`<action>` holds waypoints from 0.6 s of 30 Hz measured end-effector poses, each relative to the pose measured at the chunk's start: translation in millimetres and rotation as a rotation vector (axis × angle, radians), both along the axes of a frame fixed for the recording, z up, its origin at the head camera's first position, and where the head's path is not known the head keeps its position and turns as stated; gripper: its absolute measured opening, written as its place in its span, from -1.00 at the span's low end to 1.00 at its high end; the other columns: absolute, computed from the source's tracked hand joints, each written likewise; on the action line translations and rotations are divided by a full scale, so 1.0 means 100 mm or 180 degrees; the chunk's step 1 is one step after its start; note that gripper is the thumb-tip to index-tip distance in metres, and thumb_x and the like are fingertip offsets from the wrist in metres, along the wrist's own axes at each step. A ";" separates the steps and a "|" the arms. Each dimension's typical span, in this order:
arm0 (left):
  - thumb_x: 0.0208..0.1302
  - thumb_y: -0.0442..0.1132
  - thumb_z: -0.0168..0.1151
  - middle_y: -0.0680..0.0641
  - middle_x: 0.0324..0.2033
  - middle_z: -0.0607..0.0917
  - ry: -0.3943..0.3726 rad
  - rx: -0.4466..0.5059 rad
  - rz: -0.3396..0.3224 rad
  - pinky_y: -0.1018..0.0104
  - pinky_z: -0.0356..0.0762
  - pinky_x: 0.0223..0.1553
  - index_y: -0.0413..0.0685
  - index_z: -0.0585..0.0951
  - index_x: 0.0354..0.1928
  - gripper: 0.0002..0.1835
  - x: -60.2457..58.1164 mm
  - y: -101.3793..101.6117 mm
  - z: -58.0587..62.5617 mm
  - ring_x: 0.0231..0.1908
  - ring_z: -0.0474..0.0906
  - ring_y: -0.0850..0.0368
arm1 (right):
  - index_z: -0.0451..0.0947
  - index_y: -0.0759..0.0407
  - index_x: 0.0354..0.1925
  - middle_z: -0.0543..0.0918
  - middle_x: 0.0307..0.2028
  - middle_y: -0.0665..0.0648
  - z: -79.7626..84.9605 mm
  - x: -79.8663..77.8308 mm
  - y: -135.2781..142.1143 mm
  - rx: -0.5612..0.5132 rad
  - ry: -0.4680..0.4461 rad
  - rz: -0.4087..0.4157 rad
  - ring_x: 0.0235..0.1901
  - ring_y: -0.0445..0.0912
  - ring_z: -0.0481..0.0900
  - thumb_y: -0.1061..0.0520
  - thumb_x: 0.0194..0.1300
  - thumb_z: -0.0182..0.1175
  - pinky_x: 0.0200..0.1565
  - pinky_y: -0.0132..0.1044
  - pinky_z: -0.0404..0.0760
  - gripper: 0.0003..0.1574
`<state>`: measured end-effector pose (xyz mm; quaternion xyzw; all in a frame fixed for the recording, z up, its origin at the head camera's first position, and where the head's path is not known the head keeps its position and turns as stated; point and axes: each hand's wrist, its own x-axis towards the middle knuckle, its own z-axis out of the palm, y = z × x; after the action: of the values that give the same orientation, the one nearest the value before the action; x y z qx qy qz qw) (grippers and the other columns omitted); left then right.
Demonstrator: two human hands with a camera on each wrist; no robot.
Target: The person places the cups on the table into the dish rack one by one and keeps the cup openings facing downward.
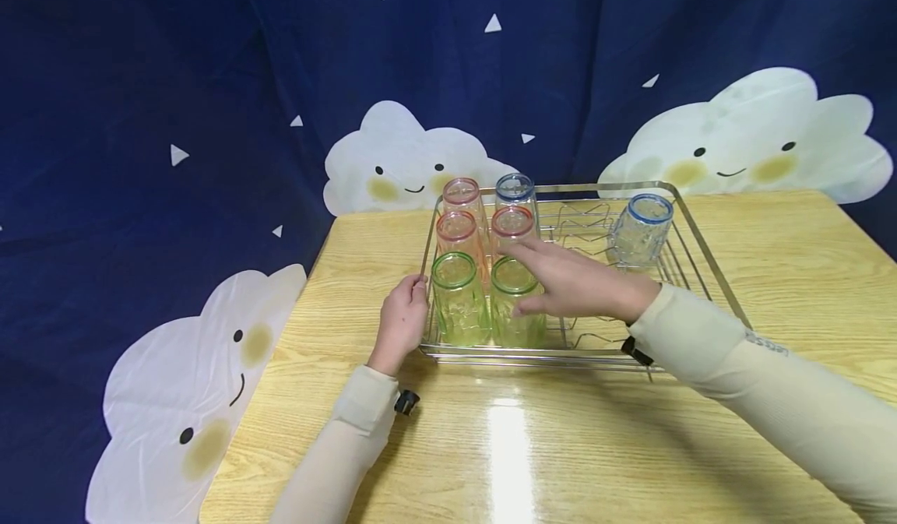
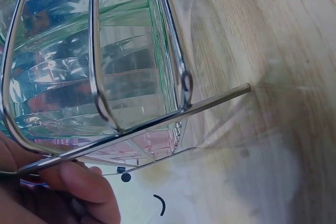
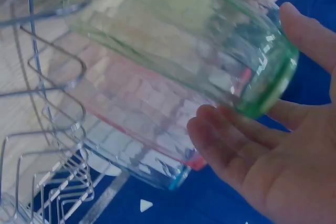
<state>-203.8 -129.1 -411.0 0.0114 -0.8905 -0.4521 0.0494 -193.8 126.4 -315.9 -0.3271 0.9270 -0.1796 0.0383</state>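
At the left side of the wire dish rack (image 1: 715,271), my left hand (image 1: 404,314) grips the rim, its fingers round the wire in the left wrist view. My right hand (image 1: 578,281) is at the top of the right-hand green glass (image 1: 517,318), thumb on the near side and fingers behind. In the right wrist view, the spread thumb and fingers straddle that glass's end, the palm apart from it. Beside it stands another green glass (image 1: 459,306). Behind them are pink glasses (image 1: 459,247) and a blue glass (image 1: 515,189), partly hidden.
Another blue glass (image 1: 641,232) leans at the rack's right side, with bare wire rows between it and the other glasses. The rack sits on a wooden table (image 1: 603,446). A dark blue curtain (image 1: 448,57) with clouds hangs right behind the table.
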 end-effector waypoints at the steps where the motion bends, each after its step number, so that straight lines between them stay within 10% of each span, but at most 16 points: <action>1: 0.53 -0.14 -0.20 -0.27 -0.10 0.69 -0.0002 -0.0003 0.0005 -0.05 0.53 0.09 -0.25 0.53 0.21 -0.54 0.00 0.00 0.00 -0.09 0.58 -0.14 | 0.11 0.21 0.50 0.20 0.47 0.39 0.02 0.01 0.02 -0.0020 -0.0053 -0.0025 0.41 0.32 0.27 0.00 0.14 0.45 0.39 0.22 0.29 0.13; 18: 0.52 -0.13 -0.16 -0.23 -0.11 0.71 0.0077 -0.0125 0.0048 -0.04 0.56 0.04 -0.19 0.58 0.17 -0.57 0.01 0.01 -0.01 -0.13 0.62 -0.12 | 0.24 0.15 0.45 0.34 0.42 0.27 0.30 0.24 0.66 -0.0225 -0.0018 -0.0370 0.43 0.23 0.27 -0.15 0.37 0.22 0.37 0.22 0.28 -0.16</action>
<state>-203.1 -128.4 -412.3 0.0118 -0.8985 -0.4342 0.0638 -169.5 192.9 -286.1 -0.2733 0.9374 -0.2151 0.0188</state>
